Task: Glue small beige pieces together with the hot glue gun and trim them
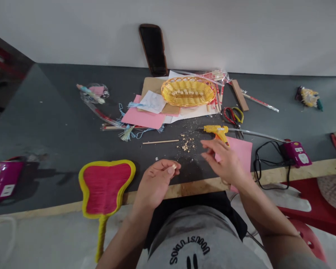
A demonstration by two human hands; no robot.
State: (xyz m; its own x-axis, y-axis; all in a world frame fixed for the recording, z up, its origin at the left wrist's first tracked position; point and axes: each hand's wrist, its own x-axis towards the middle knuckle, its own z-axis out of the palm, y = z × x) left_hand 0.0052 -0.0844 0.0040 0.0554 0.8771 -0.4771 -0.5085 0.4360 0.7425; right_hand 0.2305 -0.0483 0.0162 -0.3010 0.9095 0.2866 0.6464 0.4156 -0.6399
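My left hand (158, 179), near the table's front edge, pinches a small pale piece (174, 166) between thumb and fingertips. Over to the right, my right hand (224, 160) is held with thumb and fingers apart and nothing visible between them. Small tan bits (187, 144) lie scattered on the dark table beyond my hands, beside a thin wooden stick (160, 142). A yellow glue gun (216, 129) rests just beyond my right hand. Further back, a yellow woven basket (188, 101) holds a row of small pale pieces.
Pliers (233, 116), pink paper (245, 151) and a purple power strip (298, 154) are on the right. A red fan with yellow trim (106, 186) overhangs the front edge at left. Tassels (127, 133) lie beside papers (144, 116); a phone (154, 50) leans on the wall.
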